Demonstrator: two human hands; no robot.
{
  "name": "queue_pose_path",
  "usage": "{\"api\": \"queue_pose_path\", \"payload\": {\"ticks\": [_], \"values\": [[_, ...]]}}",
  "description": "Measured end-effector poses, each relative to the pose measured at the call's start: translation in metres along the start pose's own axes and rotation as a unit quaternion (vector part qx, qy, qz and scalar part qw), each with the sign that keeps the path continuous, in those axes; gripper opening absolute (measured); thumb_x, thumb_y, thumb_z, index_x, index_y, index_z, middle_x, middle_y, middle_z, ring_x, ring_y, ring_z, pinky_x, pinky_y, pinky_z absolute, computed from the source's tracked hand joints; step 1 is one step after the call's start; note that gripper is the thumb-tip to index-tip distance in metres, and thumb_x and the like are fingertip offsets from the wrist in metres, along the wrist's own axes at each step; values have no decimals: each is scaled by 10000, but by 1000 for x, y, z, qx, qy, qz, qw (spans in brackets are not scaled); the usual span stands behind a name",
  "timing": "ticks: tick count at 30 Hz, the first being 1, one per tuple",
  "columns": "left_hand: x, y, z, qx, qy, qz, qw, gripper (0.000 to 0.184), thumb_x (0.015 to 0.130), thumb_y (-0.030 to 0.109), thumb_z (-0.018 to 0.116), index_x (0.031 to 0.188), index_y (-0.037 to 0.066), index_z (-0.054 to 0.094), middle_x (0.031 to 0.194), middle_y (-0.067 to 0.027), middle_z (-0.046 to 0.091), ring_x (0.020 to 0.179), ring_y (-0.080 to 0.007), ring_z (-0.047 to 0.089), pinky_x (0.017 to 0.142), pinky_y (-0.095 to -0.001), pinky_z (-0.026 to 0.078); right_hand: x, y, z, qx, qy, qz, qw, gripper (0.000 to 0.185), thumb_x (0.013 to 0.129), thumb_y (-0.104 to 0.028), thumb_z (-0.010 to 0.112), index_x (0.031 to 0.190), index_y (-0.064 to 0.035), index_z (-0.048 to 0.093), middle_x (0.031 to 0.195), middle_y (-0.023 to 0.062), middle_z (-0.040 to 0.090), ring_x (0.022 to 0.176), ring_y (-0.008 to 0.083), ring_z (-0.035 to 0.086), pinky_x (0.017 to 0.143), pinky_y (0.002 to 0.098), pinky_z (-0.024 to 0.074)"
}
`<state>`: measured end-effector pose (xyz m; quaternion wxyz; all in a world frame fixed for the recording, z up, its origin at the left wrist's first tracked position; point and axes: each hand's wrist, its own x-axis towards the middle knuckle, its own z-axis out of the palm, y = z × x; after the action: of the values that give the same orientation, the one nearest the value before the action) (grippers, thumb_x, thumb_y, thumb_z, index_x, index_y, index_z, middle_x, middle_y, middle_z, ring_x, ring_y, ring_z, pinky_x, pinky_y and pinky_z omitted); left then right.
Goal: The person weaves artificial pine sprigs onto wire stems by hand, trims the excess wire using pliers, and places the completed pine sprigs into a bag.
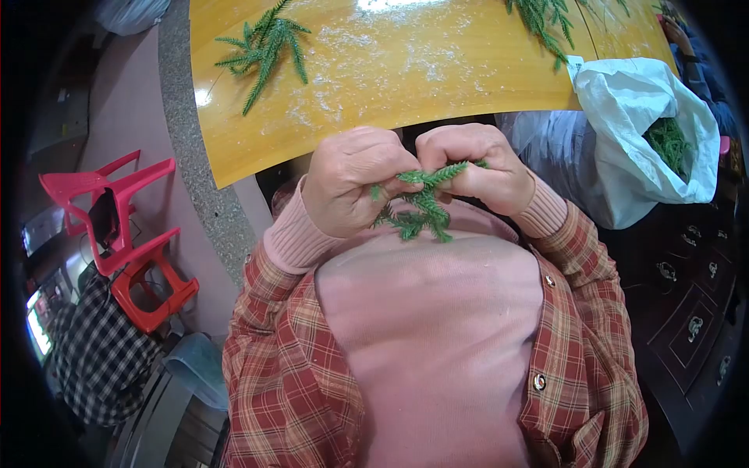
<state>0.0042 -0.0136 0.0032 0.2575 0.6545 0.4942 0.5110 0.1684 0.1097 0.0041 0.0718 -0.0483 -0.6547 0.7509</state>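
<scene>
Close to my chest, just off the table's front edge, both hands pinch a green artificial pine sprig point(425, 209). My left hand point(355, 179) is closed on the sprig's left side, with green tips poking out by the fingers. My right hand point(484, 165) grips the sprig's upper right part between thumb and bent fingers. The two hands nearly meet, and the fingertips partly hide where the sprig's pieces join. Several short twigs hang below the fingers.
On the yellow table point(374, 93), strewn with white flecks, lie a pine branch point(269, 47) and a green bunch point(546, 27). A white sack point(624, 101) holding greenery stands at right. Pink chair point(109, 203) and red stool point(160, 292) are at left; dark drawers point(686, 312) at right.
</scene>
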Motion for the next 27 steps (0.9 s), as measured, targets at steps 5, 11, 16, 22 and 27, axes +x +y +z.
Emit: {"api": "queue_pose_path", "payload": {"ticks": [5, 11, 16, 22, 27], "values": [[-4, -3, 4, 44, 29, -81, 995, 105, 788, 130, 661, 795, 26, 643, 674, -110, 566, 600, -270, 551, 556, -333, 419, -3, 5, 4, 61, 75, 124, 988, 82, 785, -35, 546, 827, 31, 568, 719, 69, 526, 604, 144, 511, 552, 253, 396], [-5, -3, 14, -71, 141, -315, 936, 251, 911, 199, 589, 768, -7, 579, 571, -78, 484, 542, -116, 431, 513, -292, 377, 12, 0, -7, -371, 218, -80, 899, 242, 776, -56, 652, 1010, -32, 595, 928, 129, 590, 796, 268, 600, 707, 330, 492], [-7, -8, 12, -42, 168, -309, 935, 271, 916, 209, 591, 747, 0, 554, 563, -47, 473, 557, -90, 395, 505, -278, 361, 8, -19, -13, -568, 304, -254, 722, 375, 704, -39, 710, 1065, -48, 608, 965, 105, 605, 813, 257, 603, 712, 352, 495], [-2, -3, 12, -51, 120, -310, 942, 225, 891, 186, 626, 776, 1, 569, 592, -35, 504, 565, -81, 429, 514, -265, 380, 15, -3, 11, -584, 204, -202, 759, 324, 634, -94, 714, 933, -45, 598, 843, 87, 599, 780, 272, 595, 694, 389, 465], [-6, 2, 10, -314, 117, -358, 871, 316, 856, 75, 642, 1129, -19, 513, 816, -56, 595, 680, -100, 561, 580, -237, 480, 8, -3, 8, -509, 228, -100, 824, 243, 685, -67, 662, 917, -29, 597, 817, 130, 596, 703, 277, 602, 630, 355, 481]]}}
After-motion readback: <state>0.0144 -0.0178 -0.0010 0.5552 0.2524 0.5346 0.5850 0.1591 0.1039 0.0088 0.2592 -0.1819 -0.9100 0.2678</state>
